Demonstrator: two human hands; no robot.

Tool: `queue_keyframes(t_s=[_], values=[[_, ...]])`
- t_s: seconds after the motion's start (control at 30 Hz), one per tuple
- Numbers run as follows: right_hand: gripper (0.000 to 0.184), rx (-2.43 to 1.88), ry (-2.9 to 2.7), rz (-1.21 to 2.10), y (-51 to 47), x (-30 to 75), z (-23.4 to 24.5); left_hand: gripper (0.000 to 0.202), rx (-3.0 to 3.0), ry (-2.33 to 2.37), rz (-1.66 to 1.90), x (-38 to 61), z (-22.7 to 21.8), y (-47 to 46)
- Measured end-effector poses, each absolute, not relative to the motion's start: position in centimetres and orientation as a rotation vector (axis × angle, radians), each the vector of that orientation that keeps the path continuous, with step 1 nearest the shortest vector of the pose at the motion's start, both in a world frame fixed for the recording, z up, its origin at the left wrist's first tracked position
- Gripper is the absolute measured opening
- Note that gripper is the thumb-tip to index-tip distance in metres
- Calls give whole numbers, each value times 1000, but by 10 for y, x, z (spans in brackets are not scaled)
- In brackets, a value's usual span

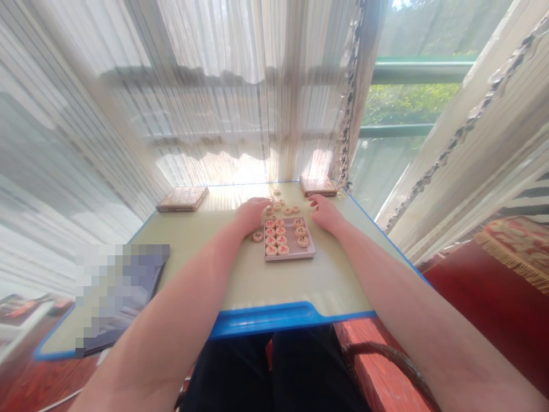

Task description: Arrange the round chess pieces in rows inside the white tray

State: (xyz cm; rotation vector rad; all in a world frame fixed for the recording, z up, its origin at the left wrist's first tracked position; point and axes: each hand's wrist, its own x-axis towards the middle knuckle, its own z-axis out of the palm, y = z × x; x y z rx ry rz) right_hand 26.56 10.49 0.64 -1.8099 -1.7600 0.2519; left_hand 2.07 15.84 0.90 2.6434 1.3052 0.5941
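Observation:
A shallow square tray (309, 252) sits mid-table with several round wooden chess discs in rows inside it. One disc (257, 236) lies on the table just left of the tray. More loose discs (281, 205) are scattered behind it. My left hand (250, 215) rests palm down at the tray's far left corner, fingers curled toward the loose discs. My right hand (325, 210) lies at the tray's far right corner, fingers bent and pointing left. What either hand holds, if anything, is hidden.
The pale green table has a blue rim (266, 320). A flat wooden box (182, 198) lies at the back left, another (318, 185) at the back right. A blurred dark item (122, 286) covers the near left. Curtains and a window stand behind.

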Motion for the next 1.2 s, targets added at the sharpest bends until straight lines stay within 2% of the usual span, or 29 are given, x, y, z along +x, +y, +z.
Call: queue_keyframes(t_s=[0.23,0.43,0.57,0.67,0.77,0.9,1.2], values=[[32,-1811,-1811,170,106,265,8,59,2614,1342,422,20,2,166],[25,-1821,-1806,159,107,262,6,61,2643,1442,489,23,5,161],[40,-1768,-1831,189,108,262,4,60,2640,1707,543,18,8,161],[38,-1754,-1881,155,107,261,5,57,2632,1816,518,12,9,165],[30,-1728,-1941,141,104,261,7,53,2585,1762,447,7,7,169],[29,-1711,-1971,200,103,263,9,56,2585,1650,487,5,2,172],[54,-1694,-1850,383,104,270,6,73,2761,1443,437,26,4,180]])
